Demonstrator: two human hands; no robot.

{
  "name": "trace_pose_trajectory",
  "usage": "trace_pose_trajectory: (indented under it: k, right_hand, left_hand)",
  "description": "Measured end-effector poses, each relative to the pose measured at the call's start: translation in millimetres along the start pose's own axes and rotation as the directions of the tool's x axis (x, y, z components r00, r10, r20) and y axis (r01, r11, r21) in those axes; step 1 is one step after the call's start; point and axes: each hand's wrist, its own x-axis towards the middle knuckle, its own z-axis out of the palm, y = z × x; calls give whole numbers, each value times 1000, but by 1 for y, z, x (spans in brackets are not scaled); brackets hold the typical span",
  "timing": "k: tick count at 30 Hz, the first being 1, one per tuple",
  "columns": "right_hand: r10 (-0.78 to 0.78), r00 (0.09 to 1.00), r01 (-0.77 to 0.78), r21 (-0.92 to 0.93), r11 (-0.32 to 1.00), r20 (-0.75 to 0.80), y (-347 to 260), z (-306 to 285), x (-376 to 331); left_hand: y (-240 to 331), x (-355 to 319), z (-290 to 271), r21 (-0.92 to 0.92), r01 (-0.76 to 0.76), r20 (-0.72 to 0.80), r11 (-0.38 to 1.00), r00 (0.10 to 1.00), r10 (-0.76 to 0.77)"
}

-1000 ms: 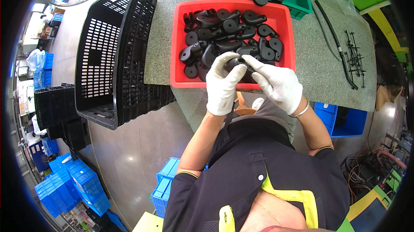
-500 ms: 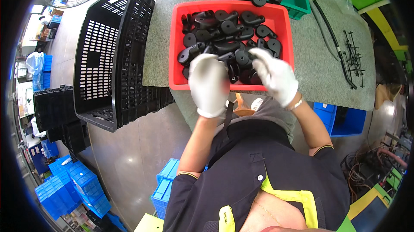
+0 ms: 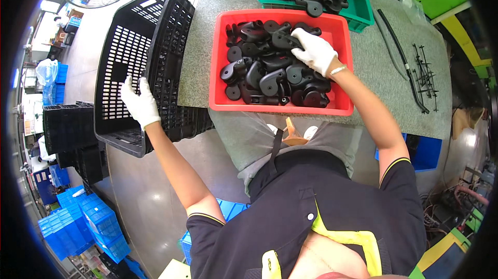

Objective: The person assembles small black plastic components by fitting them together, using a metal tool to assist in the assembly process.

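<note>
A red bin stands on the table in front of me, heaped with black plastic parts that have a round, holed end and a short tubular neck. My right hand, in a white glove, reaches into it from the right. Its thumb and fingers close around one black plastic part on top of the heap. On the left, my gloved left hand is over the near side of a black slatted crate. Its fingers are spread, with nothing clearly visible held between them.
Behind the red bin sits a green bin of similar black parts. To the right on the table lie a long black rod and several thin black branched pieces. Blue crates are stacked on the floor at left.
My hands have parted from over the near part of the red bin. The left has swung left to the black crate; the right has moved farther into the bin, onto a part.
</note>
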Motion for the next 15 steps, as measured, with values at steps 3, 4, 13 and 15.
trace_pose_trajectory:
  k: [3,4,13,15]
  right_hand:
    - [210,975,-221,408,886,72,-19,-21,-21]
    - [295,944,-322,613,721,150,-29,-30,-30]
    - [333,922,-369,719,589,200,-88,-60,-72]
    - [285,941,-330,689,645,185,-87,-56,-77]
  left_hand:
    - [92,-25,-15,-384,27,1,923,1000,-29]
    - [120,-41,-15,-651,128,100,748,992,-82]
    - [236,-149,-8,-805,297,472,514,846,248]
    - [241,-150,-9,-808,336,506,484,816,279]
